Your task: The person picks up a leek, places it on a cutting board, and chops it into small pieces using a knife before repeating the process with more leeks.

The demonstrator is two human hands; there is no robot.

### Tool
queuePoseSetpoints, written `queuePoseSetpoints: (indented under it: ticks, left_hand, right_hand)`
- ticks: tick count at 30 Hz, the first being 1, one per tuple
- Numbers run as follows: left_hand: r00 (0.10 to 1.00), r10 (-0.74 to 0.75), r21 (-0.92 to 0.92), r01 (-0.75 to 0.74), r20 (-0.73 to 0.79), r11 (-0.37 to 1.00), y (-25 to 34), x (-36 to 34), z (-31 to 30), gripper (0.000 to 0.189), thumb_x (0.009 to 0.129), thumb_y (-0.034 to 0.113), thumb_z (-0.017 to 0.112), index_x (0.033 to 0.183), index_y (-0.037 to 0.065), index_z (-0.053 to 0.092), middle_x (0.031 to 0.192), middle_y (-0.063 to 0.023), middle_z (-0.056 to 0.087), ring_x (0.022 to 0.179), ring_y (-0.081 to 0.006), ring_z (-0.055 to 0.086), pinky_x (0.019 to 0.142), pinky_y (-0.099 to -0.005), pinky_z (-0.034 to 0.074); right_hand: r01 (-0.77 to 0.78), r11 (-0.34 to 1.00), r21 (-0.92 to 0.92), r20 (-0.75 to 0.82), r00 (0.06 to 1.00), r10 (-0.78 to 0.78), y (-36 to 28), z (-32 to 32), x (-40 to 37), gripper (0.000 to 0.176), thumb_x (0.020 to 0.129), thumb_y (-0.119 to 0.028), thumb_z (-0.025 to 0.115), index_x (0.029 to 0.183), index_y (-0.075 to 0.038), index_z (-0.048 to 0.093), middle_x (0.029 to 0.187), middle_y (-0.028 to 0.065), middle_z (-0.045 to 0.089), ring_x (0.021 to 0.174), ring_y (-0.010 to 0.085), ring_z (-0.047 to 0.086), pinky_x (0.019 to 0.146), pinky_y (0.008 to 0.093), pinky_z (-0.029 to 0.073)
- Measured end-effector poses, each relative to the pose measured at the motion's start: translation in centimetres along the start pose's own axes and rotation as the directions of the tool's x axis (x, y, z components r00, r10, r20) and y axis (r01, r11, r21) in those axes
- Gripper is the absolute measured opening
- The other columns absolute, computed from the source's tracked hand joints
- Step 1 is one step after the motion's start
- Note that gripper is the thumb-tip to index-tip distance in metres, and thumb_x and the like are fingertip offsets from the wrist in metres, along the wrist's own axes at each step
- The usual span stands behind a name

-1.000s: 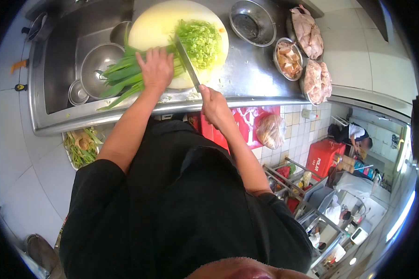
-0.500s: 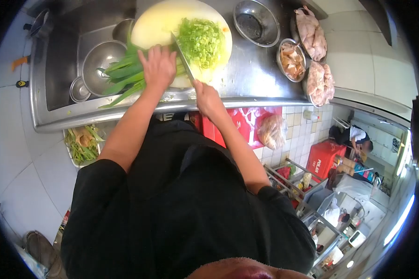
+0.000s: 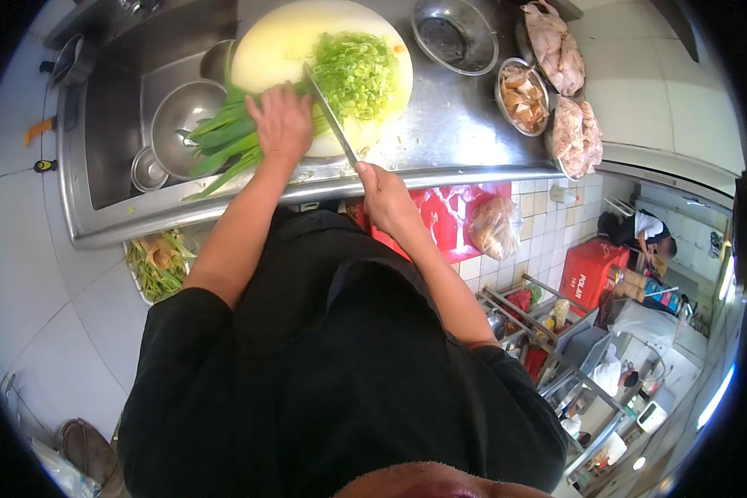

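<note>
My left hand [image 3: 282,123] presses down on a bundle of green onions [image 3: 228,137], its fingers curled over the stalks at the board's near left side. The long leaves trail leftward past the board toward the sink. In my right hand [image 3: 386,197] is the handle of a kitchen knife [image 3: 332,116]. Its blade lies just right of my left fingers, between them and a heap of sliced green onions [image 3: 355,76]. All this is on a round, pale cutting board [image 3: 275,40]. The cut ends under my left hand are hidden.
A steel sink [image 3: 112,124] with a metal bowl [image 3: 174,124] is at the left. Rightward stand a steel basin [image 3: 456,37], a bowl of brownish pieces [image 3: 523,100] and raw poultry [image 3: 554,50]. Below the counter are a trimmings tray [image 3: 159,270] and a red crate [image 3: 585,274]. Another person [image 3: 639,232] bends far right.
My right hand and the knife handle have shifted slightly toward me and to the right. My left hand stays on the bundle. The whole view has tilted a little.
</note>
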State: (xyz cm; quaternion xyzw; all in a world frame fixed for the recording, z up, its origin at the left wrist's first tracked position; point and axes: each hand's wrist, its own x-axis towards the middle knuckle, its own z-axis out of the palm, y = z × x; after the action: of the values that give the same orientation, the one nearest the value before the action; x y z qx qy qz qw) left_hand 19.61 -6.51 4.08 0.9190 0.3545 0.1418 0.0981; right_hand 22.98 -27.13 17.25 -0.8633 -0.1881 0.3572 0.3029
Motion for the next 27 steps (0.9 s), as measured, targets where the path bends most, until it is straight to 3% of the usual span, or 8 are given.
queuePoseSetpoints:
  ticks: [6, 11, 15, 17, 18, 21, 27]
  left_hand:
    - [1.000, 0.023, -0.021, -0.023, -0.001, 0.999, 0.0, -0.1, -0.4, 0.044, 0.107, 0.038, 0.053, 0.132, 0.005, 0.067, 0.128, -0.0152, 0.062, 0.130, -0.0328, 0.052, 0.121, -0.0685, 0.024]
    - [1.000, 0.007, -0.049, -0.007, -0.007, 0.999, 0.0, 0.1, -0.7, 0.043, 0.107, 0.035, 0.053, 0.133, 0.004, 0.068, 0.132, -0.0163, 0.061, 0.132, -0.0337, 0.051, 0.122, -0.0676, 0.024]
    - [1.000, -0.002, -0.040, 0.002, 0.005, 0.999, 0.0, 0.0, -0.8, 0.043, 0.108, 0.034, 0.052, 0.133, 0.003, 0.069, 0.132, -0.0171, 0.061, 0.131, -0.0339, 0.051, 0.122, -0.0663, 0.025]
    - [1.000, 0.000, -0.045, 0.001, 0.017, 0.999, 0.2, 0.2, -0.9, 0.043, 0.108, 0.034, 0.052, 0.133, 0.003, 0.069, 0.132, -0.0172, 0.061, 0.131, -0.0339, 0.052, 0.123, -0.0657, 0.024]
    - [1.000, 0.000, -0.050, 0.000, 0.011, 0.999, 0.1, 0.2, -0.8, 0.043, 0.108, 0.034, 0.051, 0.133, 0.003, 0.069, 0.132, -0.0171, 0.061, 0.130, -0.0339, 0.052, 0.123, -0.0655, 0.024]
    - [1.000, 0.012, -0.059, -0.013, -0.006, 0.998, -0.2, 0.0, -0.6, 0.044, 0.109, 0.034, 0.051, 0.134, 0.003, 0.068, 0.131, -0.0171, 0.062, 0.130, -0.0342, 0.052, 0.123, -0.0649, 0.024]
    - [0.999, 0.013, -0.045, -0.014, -0.032, 0.999, -0.2, -0.1, -0.1, 0.046, 0.107, 0.034, 0.054, 0.137, 0.000, 0.065, 0.129, -0.0179, 0.062, 0.128, -0.0351, 0.052, 0.121, -0.0649, 0.026]
  right_hand:
    - [0.040, 0.999, -0.013, 0.035, 0.999, -0.039, -0.2, 2.5, 6.4, 0.064, 0.114, -0.046, 0.039, 0.111, 0.009, 0.071, 0.107, 0.0401, 0.067, 0.108, 0.0580, 0.063, 0.097, 0.0585, 0.049]
    - [0.073, 0.997, -0.011, 0.004, 0.997, -0.073, 3.1, 2.1, 3.6, 0.067, 0.114, -0.047, 0.036, 0.110, 0.010, 0.070, 0.103, 0.0414, 0.067, 0.109, 0.0579, 0.062, 0.099, 0.0568, 0.049]
    - [-0.086, 0.996, 0.005, 0.059, 0.995, 0.086, 3.4, -0.2, 1.1, 0.066, 0.113, -0.049, 0.037, 0.110, 0.008, 0.071, 0.104, 0.0398, 0.068, 0.108, 0.0569, 0.063, 0.099, 0.0564, 0.049]
    - [-0.086, 0.996, -0.007, 0.088, 0.992, 0.087, 2.8, -1.2, 3.3, 0.065, 0.113, -0.050, 0.038, 0.110, 0.006, 0.071, 0.105, 0.0387, 0.069, 0.107, 0.0567, 0.064, 0.098, 0.0566, 0.049]
    - [-0.197, 0.978, 0.065, 0.104, 0.976, 0.190, 0.7, -1.8, 3.5, 0.066, 0.112, -0.052, 0.039, 0.111, 0.006, 0.071, 0.106, 0.0383, 0.069, 0.108, 0.0566, 0.064, 0.097, 0.0566, 0.049]
    - [-0.020, 1.000, -0.016, -0.031, 0.999, 0.019, 0.3, -1.5, 4.2, 0.067, 0.112, -0.052, 0.040, 0.111, 0.007, 0.071, 0.106, 0.0392, 0.068, 0.109, 0.0565, 0.064, 0.096, 0.0564, 0.050]
    - [-0.051, 0.997, 0.066, 0.045, 0.998, 0.048, -0.5, -0.1, 0.5, 0.063, 0.113, -0.048, 0.040, 0.114, 0.007, 0.070, 0.109, 0.0396, 0.067, 0.112, 0.0570, 0.062, 0.098, 0.0562, 0.048]
